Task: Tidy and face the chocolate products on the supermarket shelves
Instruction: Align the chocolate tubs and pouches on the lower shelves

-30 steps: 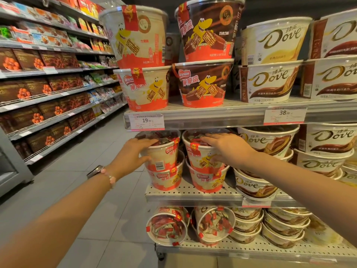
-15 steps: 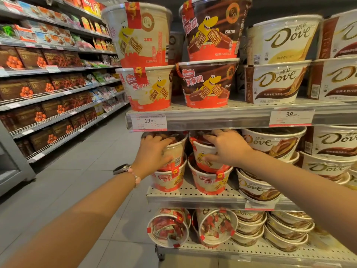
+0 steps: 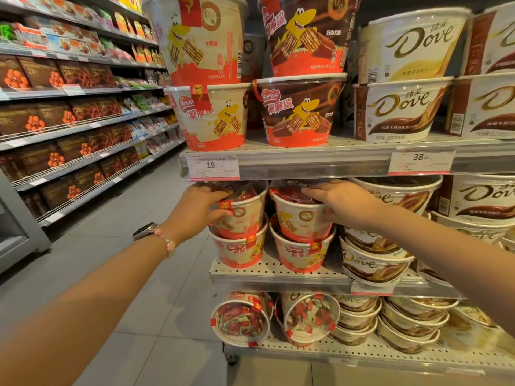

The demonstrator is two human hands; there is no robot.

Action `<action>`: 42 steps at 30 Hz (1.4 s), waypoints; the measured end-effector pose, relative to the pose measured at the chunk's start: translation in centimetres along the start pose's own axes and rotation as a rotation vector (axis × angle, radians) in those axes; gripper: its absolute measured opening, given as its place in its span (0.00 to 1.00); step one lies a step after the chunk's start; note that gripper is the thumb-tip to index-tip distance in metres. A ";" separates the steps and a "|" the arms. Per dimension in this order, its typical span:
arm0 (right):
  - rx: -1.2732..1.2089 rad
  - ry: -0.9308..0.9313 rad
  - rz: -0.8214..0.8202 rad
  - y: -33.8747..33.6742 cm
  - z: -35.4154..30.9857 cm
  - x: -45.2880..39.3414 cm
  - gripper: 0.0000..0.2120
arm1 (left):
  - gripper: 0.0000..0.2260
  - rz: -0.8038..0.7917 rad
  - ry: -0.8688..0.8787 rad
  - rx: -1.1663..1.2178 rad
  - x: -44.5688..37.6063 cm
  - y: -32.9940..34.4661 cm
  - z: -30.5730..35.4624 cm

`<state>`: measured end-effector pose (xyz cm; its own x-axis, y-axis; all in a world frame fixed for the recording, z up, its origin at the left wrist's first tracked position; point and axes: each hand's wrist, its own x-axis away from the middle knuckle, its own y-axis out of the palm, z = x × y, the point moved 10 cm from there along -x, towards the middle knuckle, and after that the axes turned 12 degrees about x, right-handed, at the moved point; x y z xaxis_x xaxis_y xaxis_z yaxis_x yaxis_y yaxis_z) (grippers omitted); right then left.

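On the middle shelf stand two stacks of cream-and-red wafer chocolate tubs. My left hand grips the top left tub at its rim, fingers over the lid and thumb on the side. My right hand grips the top right tub, fingers across its lid and thumb on its side. Both upper tubs sit tilted on the lower tubs. White Dove tubs are stacked to the right.
The upper shelf carries large wafer tubs and Dove tubs, with price tags on its edge. On the bottom shelf two tubs lie on their sides. An aisle with brown chocolate boxes runs to the left.
Both hands have closed more firmly over the top tubs. The left tub has turned and tipped slightly. The view has moved closer to the shelf.
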<state>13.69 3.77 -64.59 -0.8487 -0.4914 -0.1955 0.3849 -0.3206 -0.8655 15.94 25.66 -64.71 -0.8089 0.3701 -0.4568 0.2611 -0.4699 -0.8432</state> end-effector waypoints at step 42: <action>-0.116 0.181 0.029 -0.1 -0.5 -0.1 0.31 | 0.21 -0.149 -0.176 0.046 0.0 1.9 -0.1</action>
<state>13.57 4.27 -64.75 -0.8932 -0.3422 -0.2916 0.3746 -0.2077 -0.9036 16.45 24.83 -66.34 -0.9173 0.2941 -0.2682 0.1109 -0.4584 -0.8818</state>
